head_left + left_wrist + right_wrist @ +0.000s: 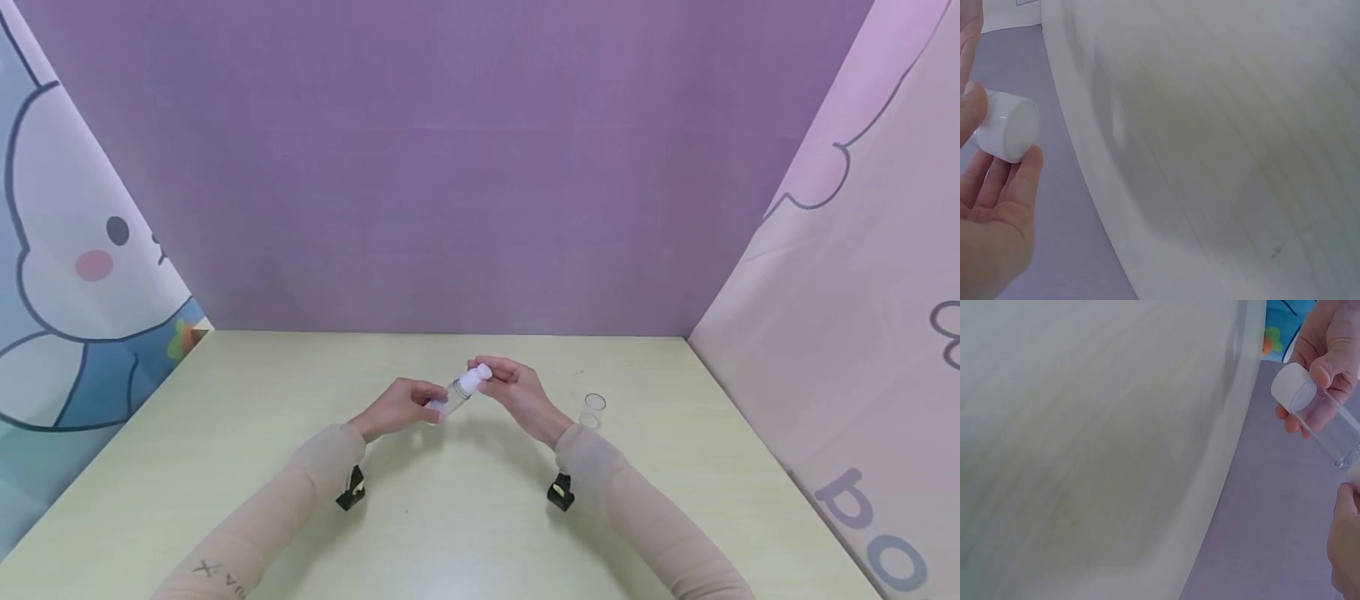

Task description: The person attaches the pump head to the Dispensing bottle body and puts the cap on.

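Clear pump bottle [455,395], tilted, centre of the head view. I see the left hand [405,405] pinching its white base [1288,386], the right hand [525,402] with thumb and fingers closed about its pump head [472,380], presumably steadying both ends. A clear cylinder [592,411] stands right of centre.

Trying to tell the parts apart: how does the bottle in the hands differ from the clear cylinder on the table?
The bottle is tilted in the left hand; the clear cylinder stands upright on the table. The bottle has a white base and white top; the cylinder shows no white. The bottle looks longer than the cylinder. Both have transparent walls.
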The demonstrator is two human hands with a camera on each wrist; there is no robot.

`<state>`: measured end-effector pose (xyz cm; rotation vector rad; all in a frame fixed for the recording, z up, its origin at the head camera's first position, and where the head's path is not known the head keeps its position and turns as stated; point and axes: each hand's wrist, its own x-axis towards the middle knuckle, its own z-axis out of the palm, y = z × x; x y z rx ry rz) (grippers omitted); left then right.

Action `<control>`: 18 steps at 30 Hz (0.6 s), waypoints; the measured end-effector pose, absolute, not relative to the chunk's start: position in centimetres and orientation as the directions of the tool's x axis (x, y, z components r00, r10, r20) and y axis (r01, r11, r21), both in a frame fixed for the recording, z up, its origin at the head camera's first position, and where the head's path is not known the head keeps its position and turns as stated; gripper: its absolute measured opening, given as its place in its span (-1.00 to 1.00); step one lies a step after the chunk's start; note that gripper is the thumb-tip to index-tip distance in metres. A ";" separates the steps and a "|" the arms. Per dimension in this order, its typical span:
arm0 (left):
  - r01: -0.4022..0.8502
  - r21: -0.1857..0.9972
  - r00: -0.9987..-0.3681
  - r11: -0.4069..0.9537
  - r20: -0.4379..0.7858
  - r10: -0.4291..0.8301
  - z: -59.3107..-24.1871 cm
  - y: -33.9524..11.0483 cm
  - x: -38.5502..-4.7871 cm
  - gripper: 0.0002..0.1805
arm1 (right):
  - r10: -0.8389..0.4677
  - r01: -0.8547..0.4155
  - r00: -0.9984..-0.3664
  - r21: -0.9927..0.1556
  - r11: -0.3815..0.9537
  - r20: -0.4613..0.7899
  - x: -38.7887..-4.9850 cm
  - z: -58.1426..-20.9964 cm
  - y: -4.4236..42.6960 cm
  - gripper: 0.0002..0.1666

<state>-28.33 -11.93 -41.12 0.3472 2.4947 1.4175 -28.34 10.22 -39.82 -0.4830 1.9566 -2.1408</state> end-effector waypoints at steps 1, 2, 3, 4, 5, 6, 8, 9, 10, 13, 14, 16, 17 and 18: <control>0.072 0.869 -0.943 0.489 -0.101 0.317 -41.2 -12.0 -28.3 -0.60 | -0.361 -0.067 -0.927 -0.992 -0.103 0.100 -28.3 -39.7 10.2 -0.51; 0.069 0.873 -0.945 0.483 -0.098 0.312 -41.2 -12.0 -28.3 -0.60 | -0.359 -0.062 -0.928 -0.993 -0.104 0.096 -28.3 -39.7 10.2 -0.51; 0.062 0.877 -0.948 0.477 -0.097 0.303 -41.3 -12.1 -28.3 -0.60 | -0.357 -0.055 -0.930 -0.993 -0.104 0.089 -28.2 -39.6 10.2 -0.51; 0.057 0.881 -0.950 0.470 -0.096 0.296 -41.4 -12.1 -28.3 -0.60 | -0.355 -0.052 -0.931 -0.993 -0.103 0.085 -28.2 -39.5 10.2 -0.51; 0.051 0.885 -0.953 0.463 -0.096 0.287 -41.4 -12.2 -28.3 -0.60 | -0.353 -0.049 -0.932 -0.993 -0.107 0.084 -28.1 -39.4 10.2 -0.51; 0.045 0.889 -0.955 0.455 -0.096 0.281 -41.5 -12.2 -28.3 -0.60 | -0.350 -0.046 -0.933 -0.993 -0.107 0.081 -28.1 -39.4 10.1 -0.51; 0.042 0.896 -0.957 0.441 -0.091 0.277 -41.6 -12.3 -28.3 -0.61 | -0.341 -0.041 -0.937 -0.993 -0.108 0.076 -28.1 -39.3 10.1 -0.52; 0.034 0.900 -0.957 0.435 -0.096 0.274 -41.7 -12.3 -28.3 -0.61 | -0.337 -0.039 -0.938 -0.993 -0.110 0.074 -28.1 -39.3 10.1 -0.52; 0.033 0.903 -0.956 0.429 -0.096 0.276 -41.7 -12.3 -28.3 -0.62 | -0.335 -0.040 -0.939 -0.993 -0.112 0.075 -28.1 -39.3 10.2 -0.52; 0.019 0.913 -0.956 0.407 -0.103 0.275 -41.8 -12.2 -28.3 -0.62 | -0.330 -0.042 -0.941 -0.993 -0.111 0.077 -28.2 -39.3 10.2 -0.52; 0.015 0.916 -0.956 0.401 -0.104 0.274 -41.8 -12.2 -28.2 -0.61 | -0.329 -0.044 -0.941 -0.993 -0.112 0.079 -28.2 -39.3 10.1 -0.53; 0.008 0.921 -0.957 0.390 -0.106 0.271 -41.7 -12.2 -28.2 -0.61 | -0.325 -0.050 -0.942 -0.993 -0.110 0.083 -28.3 -39.3 10.1 -0.53; 0.004 0.923 -0.957 0.384 -0.108 0.271 -41.6 -12.1 -28.1 -0.60 | -0.319 -0.051 -0.944 -0.993 -0.108 0.083 -28.3 -39.4 10.1 -0.53; 0.004 0.923 -0.957 0.384 -0.108 0.270 -41.6 -12.1 -28.1 -0.60 | -0.313 -0.054 -0.946 -0.993 -0.106 0.085 -28.3 -39.4 10.2 -0.53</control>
